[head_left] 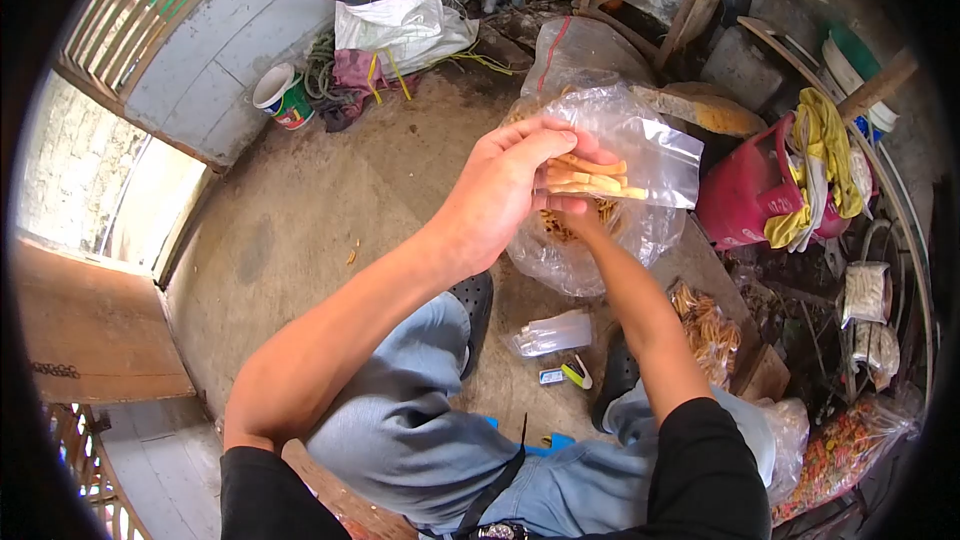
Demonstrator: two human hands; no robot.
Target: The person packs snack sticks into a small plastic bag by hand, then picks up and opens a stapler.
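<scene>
Left hand: the left hand (515,175) grasps a small clear plastic bag (672,162), thumb above and fingers curled round beneath.
Small bag's contents: a few pale yellow snack sticks (590,180) lie roughly side by side near the thumb and fingers; the clear film stretches out to the right of them.
Right hand: the right hand (572,224) reaches into the big bag below the left hand; its fingers are mostly hidden, so I cannot tell whether they grip anything.
Big bag: a large clear plastic bag (585,275) sits on the floor in front of the person, wide and crumpled, with more browned sticks inside around the right hand.
Floor between the feet: a stack of clear plastic sleeves (552,333) lies near a green and black stapler (577,372), which is just beside a small blue-and-white box (552,377). All rest on the concrete floor (300,210).
Right of the legs: another clear bag of sticks (706,332) lies beyond the right forearm; farther down is a bag of red, orange and green pieces (845,450).
Far right: a red plastic bin (735,195) carries a yellow cloth (845,155) draped over it.
Back wall: a white woven sack (395,25) stands near a small white bucket (274,90).
Footwear: dark perforated clogs (476,320).
</scene>
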